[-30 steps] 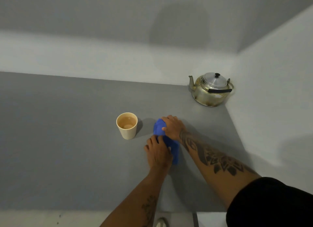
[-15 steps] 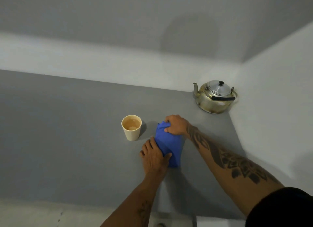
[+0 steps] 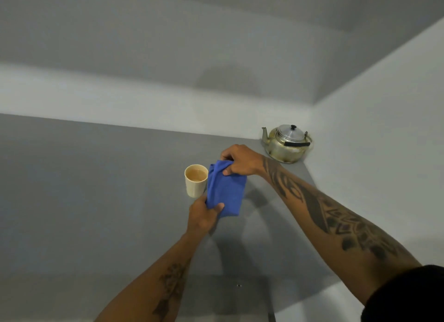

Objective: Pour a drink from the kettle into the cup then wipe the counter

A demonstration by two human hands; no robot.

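Cloth [image 3: 225, 189], blue, was held off the grey surface [image 3: 96, 201] just right of the cup [image 3: 195, 180]. Left hand [image 3: 203, 217] pinched its near corner, right hand [image 3: 241, 161] gripped the far top edge. Its long axis ran near-to-far, hanging slack. Cup looked full, kettle [image 3: 286, 143] parked in the far corner. Best lay it flat, press down, and sweep away from the cup to avoid tipping it.

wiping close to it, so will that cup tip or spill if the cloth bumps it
Probably tips easily: the cup is tall, narrow-based and looks light. Spilling seems likely, since tan drink fills it near the rim. The blue cloth hangs limp right beside it, so a brush is plausible.
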